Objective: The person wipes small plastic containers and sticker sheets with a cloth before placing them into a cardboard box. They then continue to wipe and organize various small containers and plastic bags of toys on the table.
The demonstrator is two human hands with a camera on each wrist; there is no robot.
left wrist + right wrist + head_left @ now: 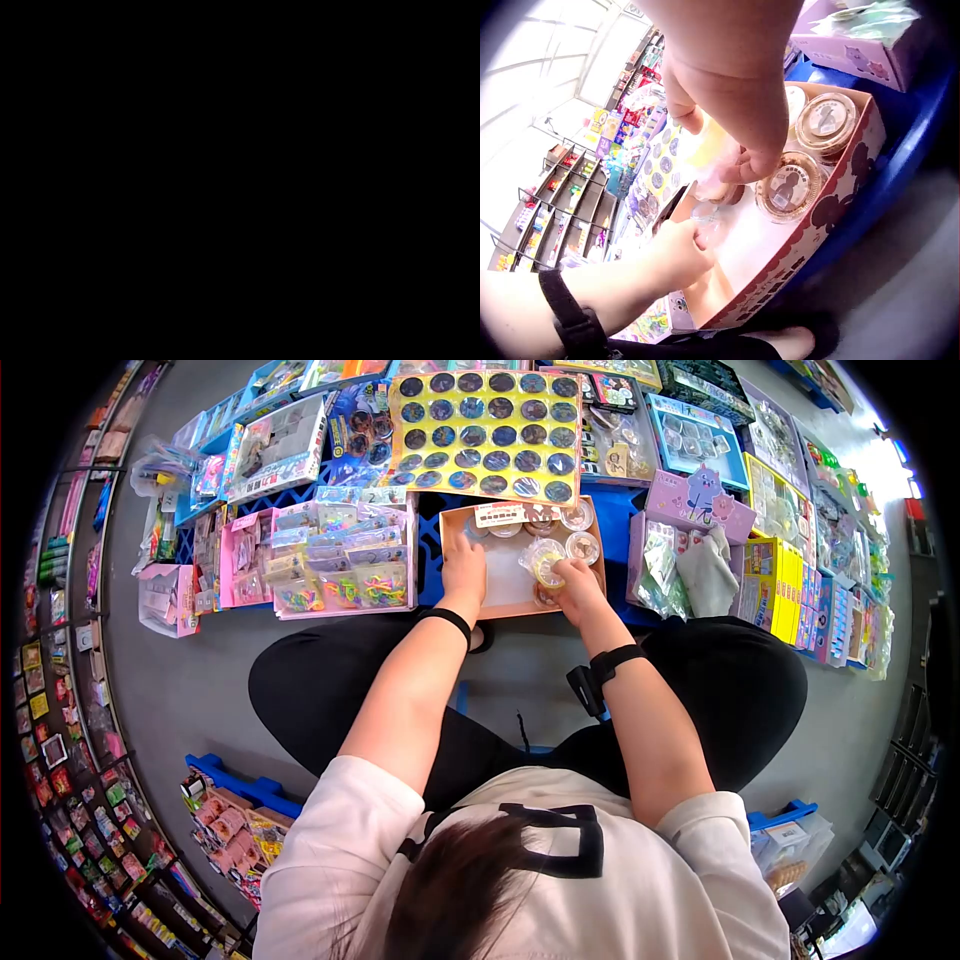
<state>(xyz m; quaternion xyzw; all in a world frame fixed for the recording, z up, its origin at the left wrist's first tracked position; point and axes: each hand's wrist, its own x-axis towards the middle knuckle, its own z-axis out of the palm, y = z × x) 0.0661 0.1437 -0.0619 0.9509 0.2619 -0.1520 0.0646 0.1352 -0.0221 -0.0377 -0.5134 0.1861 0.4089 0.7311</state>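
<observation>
My right hand pinches a clear round tub with yellowish contents over the right part of a shallow cardboard box. In the right wrist view its fingers and thumb come down around the pale yellow tub. Inside the box's left end is my left hand, fingers curled beside clear plastic; I cannot tell whether they grip it. Lidded tubs with round labels stand along the box's right side, and more lie at its far side. The left wrist view is black.
Left of the box stands a bin of small bagged toys. Behind it lies a yellow sheet of round dark discs. A purple box with packets and grey cloth is on the right. My crossed legs are in front.
</observation>
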